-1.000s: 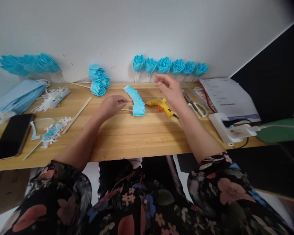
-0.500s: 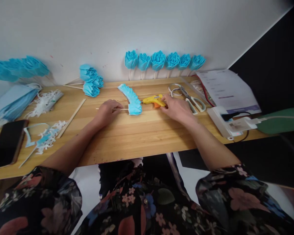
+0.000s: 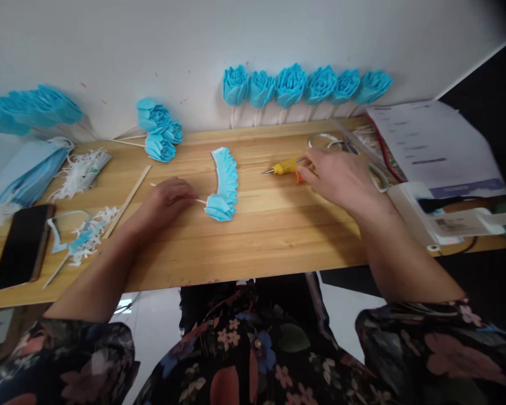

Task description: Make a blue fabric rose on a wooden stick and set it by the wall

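Note:
My left hand [image 3: 171, 197] is closed on a thin wooden stick [image 3: 201, 201], which pokes out past the fingers on both sides. The stick's right end goes into a rolled blue bud [image 3: 220, 207]. From that bud a pleated blue strip [image 3: 226, 169] curves up and away over the tabletop. Off to the right, my right hand [image 3: 337, 171] closes around a yellow hot glue gun [image 3: 285, 167] with an orange trigger. Its metal nozzle points left, apart from the strip. The hand hides the gun's handle.
Several blue flowers [image 3: 290, 87] lean on the wall, with more flowers [image 3: 158, 126] farther left. Face masks [image 3: 29, 169], a phone [image 3: 22, 247] and a flat stick [image 3: 129, 199] lie left. Scissors [image 3: 378, 177], papers [image 3: 438, 146] and a power strip [image 3: 417, 214] are on the right.
My right hand has drawn the glue gun right, away from the blue strip. My left hand, with the stick and bud, has shifted slightly left and nearer me.

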`<state>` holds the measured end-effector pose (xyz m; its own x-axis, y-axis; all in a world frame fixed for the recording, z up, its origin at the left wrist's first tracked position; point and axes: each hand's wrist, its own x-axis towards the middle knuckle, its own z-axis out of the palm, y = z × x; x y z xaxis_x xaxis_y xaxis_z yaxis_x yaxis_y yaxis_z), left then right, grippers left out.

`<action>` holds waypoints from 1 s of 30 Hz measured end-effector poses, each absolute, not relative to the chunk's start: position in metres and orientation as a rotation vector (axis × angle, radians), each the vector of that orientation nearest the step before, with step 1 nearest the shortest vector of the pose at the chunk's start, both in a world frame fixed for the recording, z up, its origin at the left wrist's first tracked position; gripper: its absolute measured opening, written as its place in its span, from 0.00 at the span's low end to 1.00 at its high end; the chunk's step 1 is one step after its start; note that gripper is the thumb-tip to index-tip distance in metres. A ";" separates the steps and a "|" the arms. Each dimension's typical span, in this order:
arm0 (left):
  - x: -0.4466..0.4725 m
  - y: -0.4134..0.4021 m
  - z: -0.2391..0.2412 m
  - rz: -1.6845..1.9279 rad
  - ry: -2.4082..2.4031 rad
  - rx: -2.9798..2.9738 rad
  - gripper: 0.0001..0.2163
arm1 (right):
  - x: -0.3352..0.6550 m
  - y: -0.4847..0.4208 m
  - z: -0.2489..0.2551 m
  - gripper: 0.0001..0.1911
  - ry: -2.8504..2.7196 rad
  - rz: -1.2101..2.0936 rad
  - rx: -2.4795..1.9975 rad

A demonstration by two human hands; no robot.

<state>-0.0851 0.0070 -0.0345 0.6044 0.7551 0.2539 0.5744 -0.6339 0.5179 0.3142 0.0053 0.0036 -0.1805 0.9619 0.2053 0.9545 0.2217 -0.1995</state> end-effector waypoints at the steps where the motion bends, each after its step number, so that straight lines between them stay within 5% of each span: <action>1: -0.086 0.006 -0.034 0.649 1.049 2.445 0.12 | 0.307 0.009 0.005 0.21 -2.226 0.077 -1.727; 18: -0.084 0.004 -0.036 0.708 0.942 2.516 0.11 | 0.194 0.150 -0.039 0.11 -2.492 0.494 -1.384; 30: -0.084 0.005 -0.041 0.736 0.940 2.526 0.13 | 0.205 0.052 0.002 0.16 -2.450 0.230 -1.243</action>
<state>-0.0840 0.0047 -0.0411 0.6457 0.6798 0.3478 0.5003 -0.7207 0.4799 0.2045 0.0524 0.0017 -0.5350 0.8035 0.2612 0.7409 0.5947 -0.3120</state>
